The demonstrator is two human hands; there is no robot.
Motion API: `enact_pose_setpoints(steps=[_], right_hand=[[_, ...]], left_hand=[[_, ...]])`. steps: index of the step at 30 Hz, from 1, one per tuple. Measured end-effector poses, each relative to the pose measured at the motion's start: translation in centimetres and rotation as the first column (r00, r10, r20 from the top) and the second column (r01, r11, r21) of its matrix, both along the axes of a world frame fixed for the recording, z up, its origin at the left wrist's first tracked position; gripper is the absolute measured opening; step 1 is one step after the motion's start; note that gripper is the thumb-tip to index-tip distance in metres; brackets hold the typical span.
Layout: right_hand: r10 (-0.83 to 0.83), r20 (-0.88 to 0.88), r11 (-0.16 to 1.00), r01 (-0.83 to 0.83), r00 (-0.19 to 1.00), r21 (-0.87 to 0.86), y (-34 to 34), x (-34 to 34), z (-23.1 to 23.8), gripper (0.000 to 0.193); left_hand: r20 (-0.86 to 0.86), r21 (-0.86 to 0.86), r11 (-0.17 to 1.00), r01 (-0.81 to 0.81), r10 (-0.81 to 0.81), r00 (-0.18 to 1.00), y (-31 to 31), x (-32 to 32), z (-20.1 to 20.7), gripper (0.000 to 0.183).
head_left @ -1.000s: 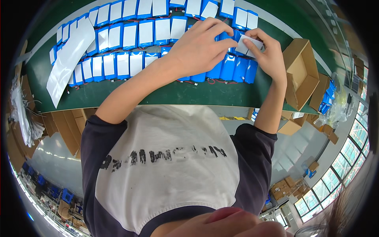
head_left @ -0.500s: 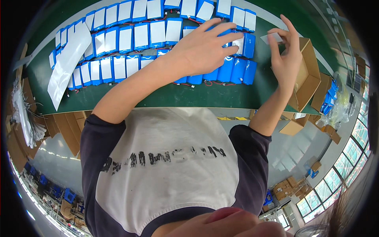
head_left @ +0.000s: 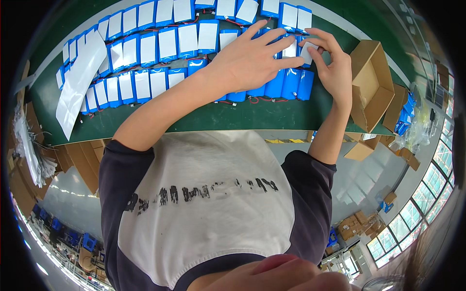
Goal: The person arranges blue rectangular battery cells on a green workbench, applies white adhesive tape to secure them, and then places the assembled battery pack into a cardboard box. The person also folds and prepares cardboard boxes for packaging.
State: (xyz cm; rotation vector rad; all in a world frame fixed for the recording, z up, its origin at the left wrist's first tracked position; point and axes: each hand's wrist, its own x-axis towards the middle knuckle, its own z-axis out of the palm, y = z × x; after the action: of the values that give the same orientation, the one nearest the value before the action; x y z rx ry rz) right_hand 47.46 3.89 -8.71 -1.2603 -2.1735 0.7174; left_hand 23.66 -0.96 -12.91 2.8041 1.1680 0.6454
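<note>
Rows of blue battery packs (head_left: 290, 86) with thin red and black leads lie on the green table (head_left: 194, 118). Most in the back rows bear a white rectangular piece on top; several at the right of the front row show plain blue. My left hand (head_left: 255, 60) reaches over the middle and front rows, fingers spread and holding nothing visible, partly hiding the packs below. Between the thumb and fingers of my right hand (head_left: 334, 70) is a small white sticker (head_left: 307, 52). It hovers over or touches the last middle-row pack; I cannot tell which.
A long glossy white sheet (head_left: 80, 85) lies across the packs at the left. An open cardboard box (head_left: 371, 77) stands on the table right of my right arm. Beyond it are a clear plastic bag (head_left: 418, 126) and more blue packs (head_left: 405, 114).
My right hand has moved left with the white sticker, from beside the cardboard box to the right end of the middle row. My left hand stays nearly in place over the packs.
</note>
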Motion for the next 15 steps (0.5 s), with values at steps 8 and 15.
enact_pose_setpoints(steps=[8, 15], right_hand=[[-0.149, 0.183, 0.9, 0.056, 0.972, 0.433, -0.7, -1.2, -2.5, 0.028], [-0.251, -0.106, 0.925, 0.271, 0.962, 0.266, 0.8, 0.0, -5.0, 0.015]], left_hand=[[-0.029, -0.135, 0.99, -0.036, 0.032, 0.999, 0.2, 0.8, 1.0, 0.051], [0.086, 0.099, 0.995, 0.004, -0.012, 0.996, -1.9, -3.9, 3.5, 0.061]])
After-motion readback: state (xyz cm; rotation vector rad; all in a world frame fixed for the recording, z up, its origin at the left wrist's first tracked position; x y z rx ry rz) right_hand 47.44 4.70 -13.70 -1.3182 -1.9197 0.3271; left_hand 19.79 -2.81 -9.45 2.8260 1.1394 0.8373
